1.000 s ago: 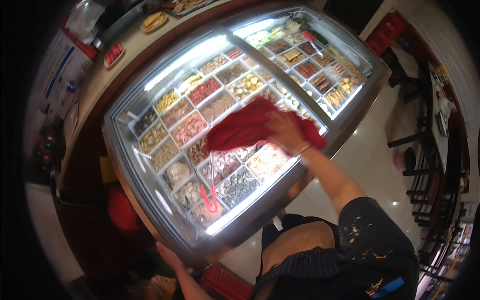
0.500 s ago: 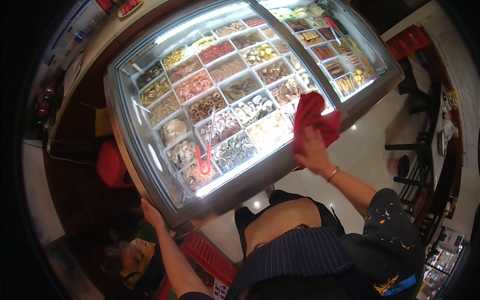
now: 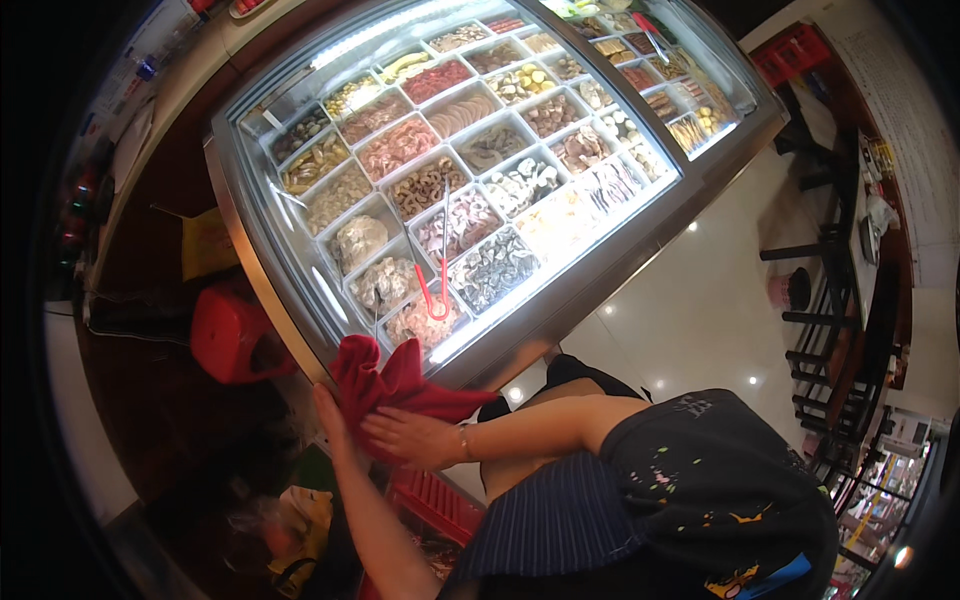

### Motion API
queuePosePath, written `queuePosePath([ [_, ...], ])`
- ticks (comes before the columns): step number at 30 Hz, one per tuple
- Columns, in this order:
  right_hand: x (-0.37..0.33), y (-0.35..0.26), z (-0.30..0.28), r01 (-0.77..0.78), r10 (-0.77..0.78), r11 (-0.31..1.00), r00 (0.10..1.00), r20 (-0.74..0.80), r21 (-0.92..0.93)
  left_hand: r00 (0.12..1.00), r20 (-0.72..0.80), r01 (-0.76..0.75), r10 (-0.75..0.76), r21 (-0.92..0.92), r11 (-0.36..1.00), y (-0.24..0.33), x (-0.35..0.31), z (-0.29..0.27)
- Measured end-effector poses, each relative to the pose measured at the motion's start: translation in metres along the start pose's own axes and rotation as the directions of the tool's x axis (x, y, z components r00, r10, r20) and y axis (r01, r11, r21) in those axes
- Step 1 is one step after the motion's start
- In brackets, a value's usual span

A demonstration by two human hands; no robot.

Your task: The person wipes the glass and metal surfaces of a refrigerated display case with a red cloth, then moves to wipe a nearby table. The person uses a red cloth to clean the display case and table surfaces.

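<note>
Red cloth (image 3: pixel 372 395) has swung from the case's front right edge to its near left corner; it lies bunched under the right hand (image 3: pixel 410 436), whose fingers stretch flat over it. Left hand (image 3: pixel 330 408) sits just left of the right one, by the corner of the display case (image 3: pixel 620 268); cannot tell whether its fingers close on anything. Cloth contact thus shifts leftward, leaving the front right edge uncovered; red-handled tongs (image 3: pixel 438 312) lie beyond the right hand, above food trays.
</note>
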State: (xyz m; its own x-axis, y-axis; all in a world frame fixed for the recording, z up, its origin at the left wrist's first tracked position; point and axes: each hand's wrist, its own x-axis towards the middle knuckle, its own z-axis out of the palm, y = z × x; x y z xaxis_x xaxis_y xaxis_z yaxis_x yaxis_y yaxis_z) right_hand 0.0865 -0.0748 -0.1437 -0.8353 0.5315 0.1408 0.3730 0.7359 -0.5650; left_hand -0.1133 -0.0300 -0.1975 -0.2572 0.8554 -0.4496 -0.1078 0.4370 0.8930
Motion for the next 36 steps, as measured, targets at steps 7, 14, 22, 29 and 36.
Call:
queuePosePath([
  [7, 0.021, -0.016, 0.017, -0.004, 0.005, 1.0, 0.999, -0.043, 0.03, 0.993, 0.113, 0.02, -0.04, 0.173, 0.985, -0.011, 0.02, -0.035],
  [14, -0.056, 0.047, -0.063, -0.46, 0.425, 0.887, 0.844, -0.328, -0.035, 0.998, 0.027, -0.065, 0.06, 0.296, 0.953, -0.009, 0.019, -0.021],
  [22, -0.205, 0.176, -0.159, -0.941, 0.627, 0.324, 0.293, -0.722, -0.101, 0.944, -0.091, -0.225, 0.318, 0.53, 0.818, -0.012, 0.008, -0.015],
  [29, -0.222, 0.214, -0.17, -0.998, 0.593, 0.055, 0.023, -0.805, 0.012, 0.94, -0.086, -0.214, 0.33, 0.602, 0.769, 0.0, -0.003, -0.007],
  [36, -0.211, 0.213, -0.166, -1.0, 0.564, -0.001, -0.026, -0.826, 0.031, 0.947, -0.008, -0.282, 0.321, 0.457, 0.844, -0.002, 0.001, -0.011],
])
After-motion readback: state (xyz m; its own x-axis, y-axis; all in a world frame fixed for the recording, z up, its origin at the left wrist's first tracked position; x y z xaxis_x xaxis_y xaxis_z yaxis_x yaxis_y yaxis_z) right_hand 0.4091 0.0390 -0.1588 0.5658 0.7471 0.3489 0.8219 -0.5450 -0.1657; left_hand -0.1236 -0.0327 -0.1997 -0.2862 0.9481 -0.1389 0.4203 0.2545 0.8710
